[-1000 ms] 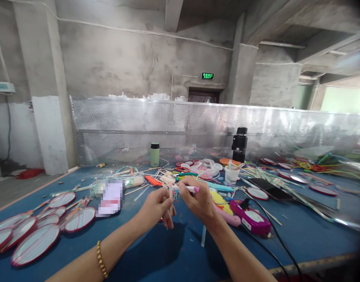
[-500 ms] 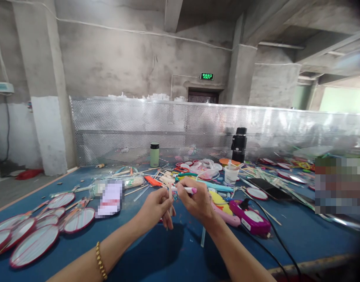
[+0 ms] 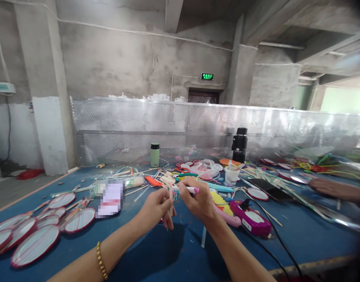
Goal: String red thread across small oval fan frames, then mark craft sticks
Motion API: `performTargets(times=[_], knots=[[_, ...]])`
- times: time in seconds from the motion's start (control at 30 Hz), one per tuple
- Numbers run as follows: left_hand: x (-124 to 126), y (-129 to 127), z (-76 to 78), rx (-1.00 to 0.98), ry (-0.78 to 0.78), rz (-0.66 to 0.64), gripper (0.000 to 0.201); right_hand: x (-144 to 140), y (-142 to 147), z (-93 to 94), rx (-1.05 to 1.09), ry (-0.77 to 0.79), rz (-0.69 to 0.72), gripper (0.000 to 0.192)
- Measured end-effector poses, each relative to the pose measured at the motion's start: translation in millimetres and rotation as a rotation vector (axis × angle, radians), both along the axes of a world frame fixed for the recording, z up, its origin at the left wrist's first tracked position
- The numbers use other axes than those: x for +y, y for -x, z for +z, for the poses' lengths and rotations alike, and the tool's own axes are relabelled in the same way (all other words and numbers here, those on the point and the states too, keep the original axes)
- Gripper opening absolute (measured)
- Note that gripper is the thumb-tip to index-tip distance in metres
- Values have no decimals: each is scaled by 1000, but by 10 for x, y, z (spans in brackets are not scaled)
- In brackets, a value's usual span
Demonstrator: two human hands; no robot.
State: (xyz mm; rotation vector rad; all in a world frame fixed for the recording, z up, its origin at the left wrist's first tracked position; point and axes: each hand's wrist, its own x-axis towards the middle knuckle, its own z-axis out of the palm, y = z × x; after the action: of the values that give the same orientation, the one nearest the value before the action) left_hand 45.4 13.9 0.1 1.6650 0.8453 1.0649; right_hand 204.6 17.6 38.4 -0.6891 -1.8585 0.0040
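Nearest in, just before twelve o'clock, the left hand [image 3: 159,207] pinches a flat, pale wooden stick [image 3: 171,199], held upright between thumb and fingers; a gold beaded bracelet [image 3: 100,260] circles that wrist. Just past twelve, the right hand [image 3: 199,201] grips a slim white pen with a pink end [image 3: 192,189], its other end right by the stick; touching or not, I can't tell. Both hands are up over the blue tabletop [image 3: 159,258], with a clear, narrow plastic strip [image 3: 203,237] lying below the right.

Out to ten o'clock, round white discs with red rims [image 3: 35,245] overlap in a cluster. At two, there's a boxy magenta device with a white panel [image 3: 251,217], black cables beside it. Farther round, past two, another person's hand [image 3: 334,189] reaches in, blurred.

Deeper at one, a white cup [image 3: 231,176] stands before a tall black flask [image 3: 240,145]; towards eleven, a pale green bottle with a black lid [image 3: 154,156]. Behind everything runs a perforated silver metal screen [image 3: 133,121].
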Motion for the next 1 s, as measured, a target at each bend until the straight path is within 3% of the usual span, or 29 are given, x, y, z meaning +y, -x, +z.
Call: performTargets(times=[1.0], knots=[[10,3,-3,11,4,3,31,-3,-2,4,-20,11,-33,31]])
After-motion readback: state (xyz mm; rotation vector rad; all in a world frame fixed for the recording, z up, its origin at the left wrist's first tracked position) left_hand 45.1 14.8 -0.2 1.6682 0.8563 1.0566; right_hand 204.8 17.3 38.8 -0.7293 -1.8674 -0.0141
